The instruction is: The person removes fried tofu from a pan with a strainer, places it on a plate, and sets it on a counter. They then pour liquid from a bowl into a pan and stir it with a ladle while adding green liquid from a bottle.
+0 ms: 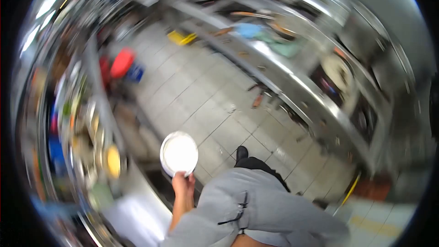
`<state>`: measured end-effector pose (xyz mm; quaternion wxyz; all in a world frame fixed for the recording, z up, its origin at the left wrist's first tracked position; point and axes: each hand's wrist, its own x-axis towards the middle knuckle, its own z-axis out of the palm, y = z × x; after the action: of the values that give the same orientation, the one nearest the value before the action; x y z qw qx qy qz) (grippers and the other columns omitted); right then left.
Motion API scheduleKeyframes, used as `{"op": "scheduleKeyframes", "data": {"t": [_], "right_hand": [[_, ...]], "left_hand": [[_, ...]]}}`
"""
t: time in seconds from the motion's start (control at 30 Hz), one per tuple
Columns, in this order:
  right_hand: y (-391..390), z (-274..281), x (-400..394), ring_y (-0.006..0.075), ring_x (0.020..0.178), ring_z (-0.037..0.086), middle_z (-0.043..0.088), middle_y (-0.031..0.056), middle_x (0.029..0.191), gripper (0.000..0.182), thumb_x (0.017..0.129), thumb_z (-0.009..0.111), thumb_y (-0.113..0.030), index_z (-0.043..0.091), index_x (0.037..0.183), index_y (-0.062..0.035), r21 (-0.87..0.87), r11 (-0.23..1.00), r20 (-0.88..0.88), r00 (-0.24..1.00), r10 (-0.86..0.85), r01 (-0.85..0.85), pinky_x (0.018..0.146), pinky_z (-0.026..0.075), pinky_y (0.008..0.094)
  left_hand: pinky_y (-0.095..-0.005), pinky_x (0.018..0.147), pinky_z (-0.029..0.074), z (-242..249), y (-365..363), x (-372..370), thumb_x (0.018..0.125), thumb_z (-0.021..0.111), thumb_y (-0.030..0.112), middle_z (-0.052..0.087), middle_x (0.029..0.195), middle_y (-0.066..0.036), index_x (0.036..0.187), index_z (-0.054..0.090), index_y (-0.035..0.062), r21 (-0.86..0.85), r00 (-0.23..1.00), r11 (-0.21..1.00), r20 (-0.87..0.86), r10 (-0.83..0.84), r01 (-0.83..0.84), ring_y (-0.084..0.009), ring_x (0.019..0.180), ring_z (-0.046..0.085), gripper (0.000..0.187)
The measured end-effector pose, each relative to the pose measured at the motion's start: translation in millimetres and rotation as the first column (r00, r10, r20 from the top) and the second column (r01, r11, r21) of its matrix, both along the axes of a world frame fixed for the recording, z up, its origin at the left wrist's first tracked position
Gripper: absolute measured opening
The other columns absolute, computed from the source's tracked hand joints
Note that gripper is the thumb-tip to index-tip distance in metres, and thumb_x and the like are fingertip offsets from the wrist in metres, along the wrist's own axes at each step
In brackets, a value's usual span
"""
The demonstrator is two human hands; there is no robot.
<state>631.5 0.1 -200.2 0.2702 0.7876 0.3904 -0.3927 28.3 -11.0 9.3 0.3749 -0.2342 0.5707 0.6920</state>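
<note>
My left hand [183, 185] grips the near edge of a round white tub [180, 153] with a bluish side. Its bright white top faces up toward the camera; whether that is a lid or white contents, I cannot tell. The tub is held out to the left of my grey clothing [247, 192], over the tiled floor and beside the left counter. My right hand is out of view.
On the left runs a metal counter [132, 203] crowded with containers, one with yellow contents [113, 161]. A steel cooking range [292, 71] with pans and cloths lines the right. Red [122, 62] and yellow [181, 37] objects stand on the tiled floor [206, 100] ahead.
</note>
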Motion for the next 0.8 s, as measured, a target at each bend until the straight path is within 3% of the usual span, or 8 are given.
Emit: {"op": "scheduleKeyframes", "data": {"t": [0.1, 0.23, 0.37, 0.47, 0.57, 0.6, 0.67, 0.8], "right_hand": [[25.4, 4.6, -15.1, 0.022, 0.072, 0.052, 0.053, 0.0078, 0.082, 0.022, 0.09, 0.058, -0.03, 0.057, 0.093, -0.009, 0.129, 0.98, -0.121, 0.978, 0.17, -0.155, 0.061, 0.044, 0.036], [55.8, 29.8, -67.7, 0.0189, 0.06, 0.049, 0.05, 0.0054, 0.071, 0.026, 0.092, 0.057, -0.034, 0.054, 0.086, -0.0087, 0.23, 0.952, -0.305, 0.915, 0.266, -0.2, 0.052, 0.043, 0.0344], [50.5, 77.8, -141.3, 0.0158, 0.049, 0.046, 0.047, 0.0031, 0.06, 0.033, 0.095, 0.056, -0.037, 0.051, 0.079, -0.0084, 0.257, 0.965, -0.523, 0.833, 0.178, -0.045, 0.043, 0.041, 0.0327], [14.4, 130.6, -200.5, 0.01, 0.046, 0.043, 0.041, -0.0001, 0.057, 0.035, 0.097, 0.053, -0.038, 0.045, 0.077, -0.0114, 0.31, 0.932, -0.772, 0.622, 0.132, 0.187, 0.04, 0.038, 0.0257], [4.2, 134.9, -237.1, 0.0118, 0.049, 0.05, 0.047, 0.0017, 0.06, 0.028, 0.097, 0.055, -0.033, 0.049, 0.087, -0.0079, 0.407, 0.898, -0.809, 0.523, 0.268, 0.17, 0.041, 0.04, 0.027], [2.6, 138.7, -248.7, 0.0118, 0.049, 0.05, 0.047, 0.0017, 0.06, 0.028, 0.097, 0.055, -0.033, 0.049, 0.087, -0.0079, 0.41, 0.9, -0.804, 0.525, 0.279, 0.15, 0.041, 0.04, 0.027], [0.0, 146.4, -273.7, 0.01, 0.049, 0.049, 0.046, 0.0007, 0.061, 0.02, 0.096, 0.058, -0.024, 0.051, 0.095, -0.0057, 0.549, 0.833, -0.768, 0.353, 0.534, -0.065, 0.041, 0.04, 0.0257], [-24.1, 219.6, -333.9, 0.009, 0.049, 0.048, 0.047, -0.0007, 0.063, 0.018, 0.094, 0.06, -0.019, 0.052, 0.102, -0.0048, 0.497, 0.852, -0.83, 0.194, 0.523, -0.168, 0.042, 0.04, 0.0256]], "left_hand": [[-0.0266, 0.047, 0.047, 13.2, -47.6, 16.0, 0.079, 0.047, 0.005, 0.06, 0.086, -0.017, 0.104, 0.05, -0.0107, 0.018, 0.999, 1.0, -0.03, -0.018, 0.018, -0.0209, 0.062, 0.059, 0.03], [-0.0271, 0.044, 0.044, 12.3, -140.5, 36.1, 0.08, 0.048, 0.004, 0.062, 0.08, -0.019, 0.1, 0.054, -0.0124, 0.109, 0.996, 0.994, -0.078, 0.033, -0.024, -0.0208, 0.058, 0.06, 0.027], [-0.0265, 0.041, 0.041, 10.5, -212.9, 60.6, 0.08, 0.049, 0.004, 0.063, 0.076, -0.018, 0.097, 0.055, -0.0128, 0.022, 0.994, 0.999, -0.099, 0.049, -0.047, -0.0196, 0.053, 0.061, 0.025], [-0.0253, 0.039, 0.04, 1.7, -260.3, 76.8, 0.079, 0.049, 0.005, 0.063, 0.07, -0.016, 0.096, 0.056, -0.0112, -0.014, 0.982, 0.99, -0.127, 0.139, -0.142, -0.0181, 0.05, 0.06, 0.024], [-0.0244, 0.039, 0.039, -3.1, -294.6, 82.0, 0.079, 0.049, 0.005, 0.063, 0.07, -0.015, 0.096, 0.056, -0.0105, -0.117, 0.971, 0.972, -0.152, 0.185, -0.204, -0.0172, 0.051, 0.06, 0.024], [-0.024, 0.038, 0.039, -14.0, -305.4, 81.6, 0.079, 0.048, 0.005, 0.064, 0.071, -0.015, 0.097, 0.056, -0.0102, -0.106, 0.955, 0.963, -0.195, 0.223, -0.247, -0.0164, 0.051, 0.06, 0.025], [-0.0236, 0.038, 0.039, -24.4, -319.5, 84.8, 0.079, 0.048, 0.005, 0.064, 0.071, -0.015, 0.097, 0.056, -0.0099, -0.096, 0.932, 0.946, -0.229, 0.28, -0.308, -0.0157, 0.051, 0.06, 0.025], [-0.0241, 0.042, 0.041, -40.4, -332.9, 72.5, 0.082, 0.049, 0.006, 0.065, 0.073, -0.016, 0.099, 0.055, -0.0104, 0.023, 0.863, 0.883, -0.199, 0.464, -0.469, -0.0173, 0.054, 0.061, 0.025]]}}
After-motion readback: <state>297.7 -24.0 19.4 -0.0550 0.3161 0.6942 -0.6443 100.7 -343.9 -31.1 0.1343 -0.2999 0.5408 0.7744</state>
